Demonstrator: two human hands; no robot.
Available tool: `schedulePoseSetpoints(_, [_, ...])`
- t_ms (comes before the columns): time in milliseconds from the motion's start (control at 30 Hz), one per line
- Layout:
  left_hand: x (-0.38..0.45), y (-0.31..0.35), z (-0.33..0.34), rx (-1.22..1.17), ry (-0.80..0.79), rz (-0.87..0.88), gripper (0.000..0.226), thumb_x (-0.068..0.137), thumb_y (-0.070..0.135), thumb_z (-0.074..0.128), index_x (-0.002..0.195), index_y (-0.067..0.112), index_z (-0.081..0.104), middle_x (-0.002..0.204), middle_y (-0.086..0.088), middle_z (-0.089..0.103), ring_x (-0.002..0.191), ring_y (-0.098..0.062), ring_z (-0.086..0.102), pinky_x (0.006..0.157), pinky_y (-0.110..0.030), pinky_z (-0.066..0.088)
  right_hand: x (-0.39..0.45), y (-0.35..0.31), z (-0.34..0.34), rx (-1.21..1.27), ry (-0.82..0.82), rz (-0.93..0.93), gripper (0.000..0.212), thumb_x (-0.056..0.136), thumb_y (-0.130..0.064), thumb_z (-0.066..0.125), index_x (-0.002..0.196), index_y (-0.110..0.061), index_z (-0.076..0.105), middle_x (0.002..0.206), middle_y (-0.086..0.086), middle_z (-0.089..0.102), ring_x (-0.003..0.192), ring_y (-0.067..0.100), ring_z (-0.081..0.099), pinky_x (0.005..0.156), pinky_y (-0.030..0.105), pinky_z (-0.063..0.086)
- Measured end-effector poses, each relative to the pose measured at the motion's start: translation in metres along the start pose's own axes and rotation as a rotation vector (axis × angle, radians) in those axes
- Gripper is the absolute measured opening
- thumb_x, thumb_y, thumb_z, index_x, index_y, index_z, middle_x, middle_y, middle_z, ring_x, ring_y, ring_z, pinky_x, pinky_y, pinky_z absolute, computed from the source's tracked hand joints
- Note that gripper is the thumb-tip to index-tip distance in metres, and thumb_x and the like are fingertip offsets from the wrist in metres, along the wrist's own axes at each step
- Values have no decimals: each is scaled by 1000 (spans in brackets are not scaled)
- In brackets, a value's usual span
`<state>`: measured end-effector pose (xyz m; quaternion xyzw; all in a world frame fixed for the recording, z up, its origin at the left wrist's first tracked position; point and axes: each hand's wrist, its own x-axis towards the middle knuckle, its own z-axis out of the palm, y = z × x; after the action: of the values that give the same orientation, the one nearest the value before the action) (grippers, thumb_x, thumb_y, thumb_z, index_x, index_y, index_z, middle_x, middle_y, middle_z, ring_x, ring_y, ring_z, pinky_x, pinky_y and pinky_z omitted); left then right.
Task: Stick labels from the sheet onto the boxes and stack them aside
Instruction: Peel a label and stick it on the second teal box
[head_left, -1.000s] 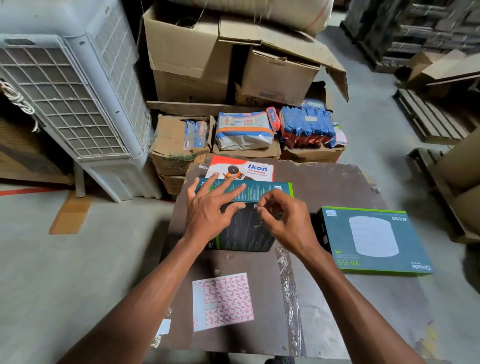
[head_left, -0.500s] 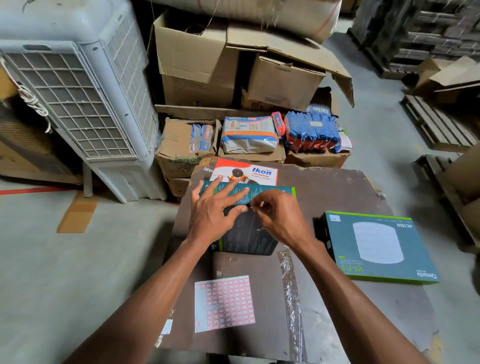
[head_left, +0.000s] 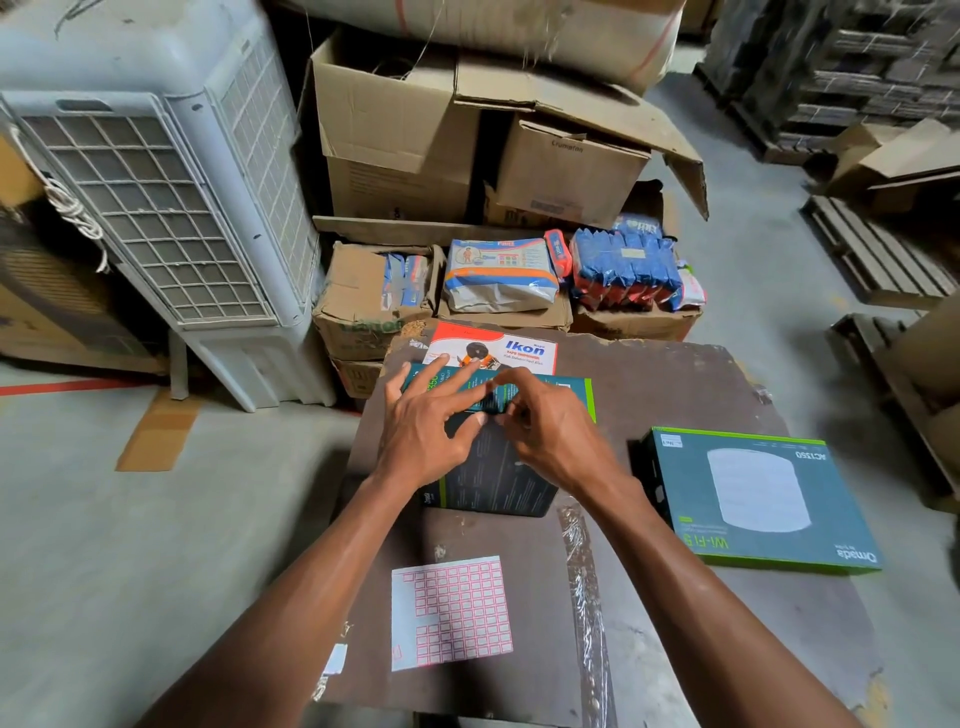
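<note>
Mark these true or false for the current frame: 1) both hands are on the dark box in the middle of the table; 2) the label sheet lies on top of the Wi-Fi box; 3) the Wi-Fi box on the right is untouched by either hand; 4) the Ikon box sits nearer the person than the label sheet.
1) True: the left hand lies spread on the dark box, and the right hand works with curled fingers at its top.
2) False: the label sheet lies on the table, near the front edge.
3) True: the Wi-Fi box lies alone.
4) False: the Ikon box is at the far edge.
</note>
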<state>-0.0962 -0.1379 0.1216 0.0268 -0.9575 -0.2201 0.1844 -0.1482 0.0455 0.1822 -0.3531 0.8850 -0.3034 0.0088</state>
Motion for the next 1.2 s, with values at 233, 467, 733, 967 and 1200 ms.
schedulePoseSetpoints(233, [-2,2,-2,-4,-6,-5,41,89,42,56,128,41,68,152,18,47,147,-21,37,123,-51,12,5,1,9,-71,29,-16,46,91,-16,73,129,-23,49,96,7,75,79,20,72,66,38,61])
schedulePoseSetpoints(467, [-3,3,-3,-37,15,-17,44,87,51,51,126,42,69,150,17,51,146,-21,40,122,-52,16,7,1,17,-78,100,36,37,86,-22,75,118,-22,57,91,6,76,80,29,71,68,46,57])
schedulePoseSetpoints(733, [-3,6,-3,-17,21,-37,43,90,60,53,130,47,65,148,18,53,144,-17,40,121,-45,13,6,5,9,-112,193,89,55,80,-28,85,128,-14,61,111,10,68,89,29,67,73,45,56])
schedulePoseSetpoints(967, [-1,7,2,-26,47,-66,40,89,59,68,128,52,64,145,19,56,142,-17,43,120,-47,16,-14,25,2,43,331,57,21,92,-10,73,113,-14,71,109,6,69,91,19,67,70,42,61])
schedulePoseSetpoints(1200, [5,5,-2,-9,12,-50,46,89,64,54,133,52,59,149,18,52,145,-18,39,120,-50,17,-19,22,21,-209,205,-55,22,89,-26,77,110,-26,79,106,2,68,93,19,56,71,36,50])
